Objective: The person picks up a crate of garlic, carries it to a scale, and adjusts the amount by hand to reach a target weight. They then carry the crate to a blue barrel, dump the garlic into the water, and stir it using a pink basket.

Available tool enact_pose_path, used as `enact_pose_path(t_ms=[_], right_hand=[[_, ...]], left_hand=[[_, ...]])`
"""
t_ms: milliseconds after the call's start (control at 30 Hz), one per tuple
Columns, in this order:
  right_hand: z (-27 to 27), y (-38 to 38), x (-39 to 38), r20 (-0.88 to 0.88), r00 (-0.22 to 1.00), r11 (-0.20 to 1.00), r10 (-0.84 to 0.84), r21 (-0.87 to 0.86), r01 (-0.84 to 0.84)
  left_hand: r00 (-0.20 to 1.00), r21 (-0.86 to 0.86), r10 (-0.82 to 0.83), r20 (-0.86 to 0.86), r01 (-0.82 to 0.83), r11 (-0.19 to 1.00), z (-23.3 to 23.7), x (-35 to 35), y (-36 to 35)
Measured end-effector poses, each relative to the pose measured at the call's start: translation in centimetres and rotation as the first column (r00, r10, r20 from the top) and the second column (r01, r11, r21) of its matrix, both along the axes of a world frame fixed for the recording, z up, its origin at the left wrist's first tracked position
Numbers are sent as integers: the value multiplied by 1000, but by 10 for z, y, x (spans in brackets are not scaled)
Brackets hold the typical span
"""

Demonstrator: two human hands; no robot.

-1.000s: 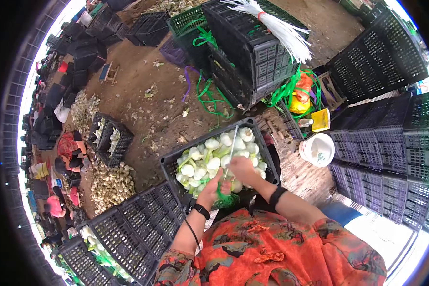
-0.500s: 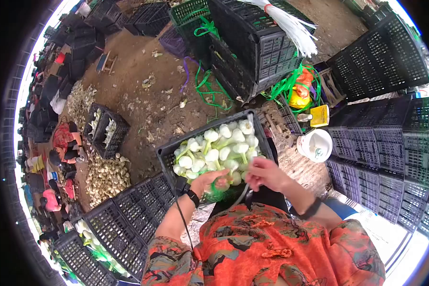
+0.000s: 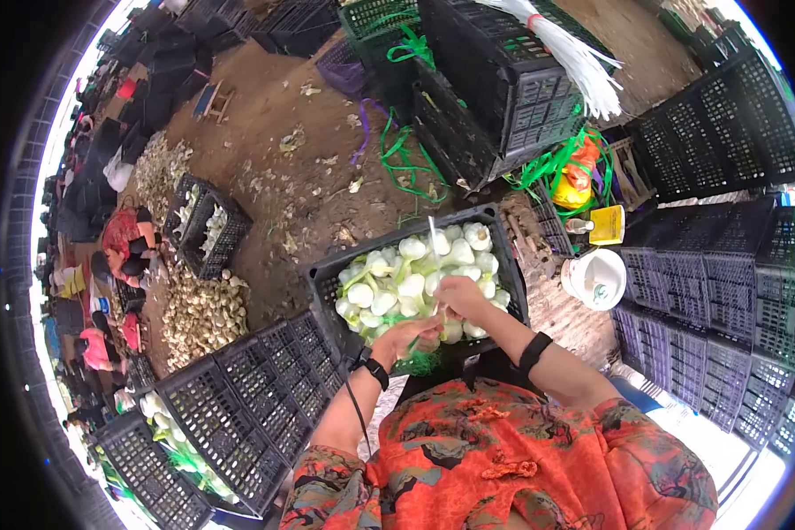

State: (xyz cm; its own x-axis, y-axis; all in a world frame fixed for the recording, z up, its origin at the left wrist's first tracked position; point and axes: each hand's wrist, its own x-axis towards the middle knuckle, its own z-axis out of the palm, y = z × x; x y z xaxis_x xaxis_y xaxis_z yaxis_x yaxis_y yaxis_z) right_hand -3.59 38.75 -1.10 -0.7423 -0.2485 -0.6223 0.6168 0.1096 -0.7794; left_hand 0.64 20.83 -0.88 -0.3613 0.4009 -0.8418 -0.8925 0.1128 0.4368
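A black plastic crate [image 3: 327, 311] full of white garlic bulbs [image 3: 412, 284] with pale green stems stands in front of me. My left hand [image 3: 406, 339] is closed around the gathered part of a green mesh net [image 3: 422, 361] at the crate's near edge. My right hand [image 3: 461, 299] meets the left fingertips above the bulbs, its fingers pinched. From it a thin white plastic strip [image 3: 433, 237] points up across the garlic. The fingers hide how strip and net meet.
A bundle of white strips [image 3: 561, 40] lies on a black crate [image 3: 543, 110] ahead. A white bucket [image 3: 594, 279] and stacked crates [image 3: 698, 265] stand right. Left are crates of garlic [image 3: 238, 415], a garlic heap [image 3: 201, 322] and seated people [image 3: 124, 243].
My right hand has moved left to meet my left hand, and the white strip now stands up between them. The whole view has shifted slightly.
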Motion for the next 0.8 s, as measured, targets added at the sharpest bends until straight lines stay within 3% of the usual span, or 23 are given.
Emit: enact_pose_path(t_ms=[33, 67, 100, 133, 167, 200, 233, 300, 367, 400, 467, 500, 567, 600, 633, 700, 733, 767, 800], right_hand=[[-4, -4, -6, -144, 988, 989, 47, 142, -26], [0, -10, -15, -144, 988, 989, 64, 143, -43], [9, -21, -25, -244, 964, 967, 100, 250, -37], [18, -34, -31, -338, 930, 936, 144, 352, -17], [22, -47, -33, -338, 928, 936, 157, 352, -30], [25, -63, -36, -309, 909, 938, 280, 288, -191], [28, -79, -38, -289, 868, 911, 403, 220, -349], [20, -111, -35, -539, 371, 625, 756, 427, -654], [14, -139, -12, -289, -60, 124, 955, 578, -807], [19, -138, -1, -290, -81, 108, 954, 580, -808], [33, -126, 13, -141, 127, 184, 982, 535, -825], [38, -129, 6, -141, 105, 165, 984, 540, -825], [43, -139, -8, -73, -9, 0, 997, 124, -992], [69, -126, -8, -348, 442, 488, 827, 52, -871], [93, -100, -13, -532, 743, 821, 407, -144, -553], [46, -23, -4, -160, 984, 997, 80, 17, -79], [78, -7, -11, -213, 943, 953, -255, 106, 282], [47, 22, 6, -200, 977, 929, 75, 370, 4], [16, 46, 37, -101, 918, 760, 383, 599, -251]], left_hand=[[1000, 83, -19, 24, 17, 996, -6, 0, -1], [998, 165, -38, 45, 30, 986, -10, 2, -2], [999, 151, 41, -17, -38, 988, 2, 5, 5], [998, 151, 55, -15, -52, 987, -13, 13, 8], [984, 211, 177, -14, -170, 963, -40, 23, 10], [955, 271, 297, -8, -284, 920, -41, 24, 13], [916, 325, 381, 122, -400, 857, -41, 26, 14], [806, 408, 515, 292, -592, 694, -30, 27, 24], [695, 453, 582, 423, -718, 528, -24, 30, 35], [642, 463, 602, 474, -764, 450, -23, 31, 40], [550, 471, 640, 537, -825, 314, -24, 33, 45], [506, 470, 650, 568, -847, 249, -27, 35, 50], [431, 469, 658, 618, -873, 132, -33, 37, 55], [397, 469, 646, 651, -880, 68, -41, 38, 59], [367, 475, 634, 681, -880, -1, -47, 38, 62], [347, 512, 554, 757, -841, -174, -64, 41, 66], [321, 486, 514, 795, -845, -223, -72, 38, 68], [95, 230, 608, 788, -962, -147, -45, 24, 67], [-110, -57, 701, 704, -993, -99, -18, 16, 67]])
